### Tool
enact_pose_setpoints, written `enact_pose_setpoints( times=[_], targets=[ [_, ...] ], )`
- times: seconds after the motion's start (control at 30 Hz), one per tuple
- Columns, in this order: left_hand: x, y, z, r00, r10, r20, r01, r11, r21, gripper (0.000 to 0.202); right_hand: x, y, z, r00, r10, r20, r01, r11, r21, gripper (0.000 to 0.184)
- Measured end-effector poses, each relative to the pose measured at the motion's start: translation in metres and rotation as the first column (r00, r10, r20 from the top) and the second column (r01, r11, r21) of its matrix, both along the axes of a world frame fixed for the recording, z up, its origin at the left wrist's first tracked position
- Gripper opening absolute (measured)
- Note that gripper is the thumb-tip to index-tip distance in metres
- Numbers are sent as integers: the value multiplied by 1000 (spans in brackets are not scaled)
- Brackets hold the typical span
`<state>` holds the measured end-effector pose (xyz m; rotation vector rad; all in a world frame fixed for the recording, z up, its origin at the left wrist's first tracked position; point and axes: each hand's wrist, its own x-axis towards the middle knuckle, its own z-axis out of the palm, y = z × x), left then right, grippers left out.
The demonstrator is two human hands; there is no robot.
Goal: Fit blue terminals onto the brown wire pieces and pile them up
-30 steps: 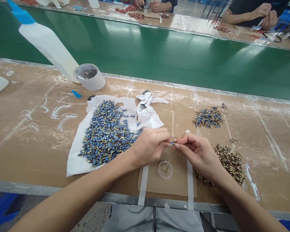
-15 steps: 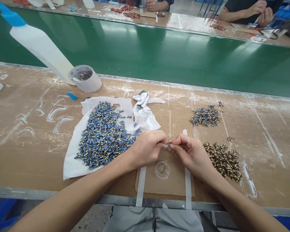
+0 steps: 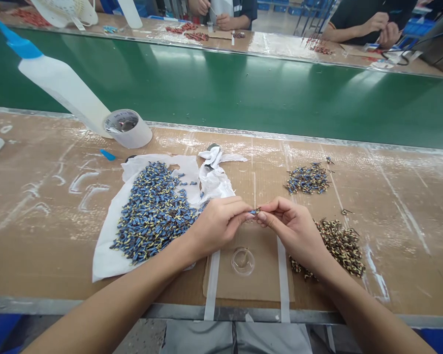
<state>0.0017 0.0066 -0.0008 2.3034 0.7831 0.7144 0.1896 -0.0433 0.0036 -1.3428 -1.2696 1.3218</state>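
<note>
My left hand (image 3: 219,221) pinches a small blue piece (image 3: 253,212) between thumb and fingertips. Opposite it, my right hand (image 3: 290,223) is closed at the fingertips on a tiny dark-and-cream piece (image 3: 258,210). The two pieces meet end to end; whether they are joined I cannot tell. Left of my hands, a heap of small blue, yellow and dark pieces (image 3: 151,211) lies on white paper (image 3: 107,258). Partly behind my right forearm is a heap of cream-and-brown pieces (image 3: 343,248). Farther back lies a smaller pile of blue-and-brown pieces (image 3: 307,178).
A clear round dish (image 3: 243,261) rests on a taped cardboard piece (image 3: 266,285). Crumpled white tissue (image 3: 214,179), a tape roll (image 3: 133,135), a blue-tipped white bottle (image 3: 64,91) and a blue cap (image 3: 107,155) stand or lie beyond. Across a green strip (image 3: 206,83), other people's hands work.
The view has tilted up slightly, so the table sits lower in it. Both hands still meet at the small pieces, with more of the blue one showing at my left fingertips.
</note>
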Motion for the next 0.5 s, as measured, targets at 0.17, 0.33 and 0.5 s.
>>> enact_pose_setpoints(
  times=[0.17,0.33,0.5],
  targets=[
    [-1,-2,1,1000,7,30,-7,1000,2,19,1,2,1,994,17,-112,-23,998,-54,16],
    [0,-3,1,997,16,74,-14,1000,-18,20,2,3,-2,995,31,-92,-35,998,-51,17],
    [2,-4,-1,996,38,83,-40,999,21,20,-1,0,-4,998,22,-56,-21,1000,22,18]
  ],
)
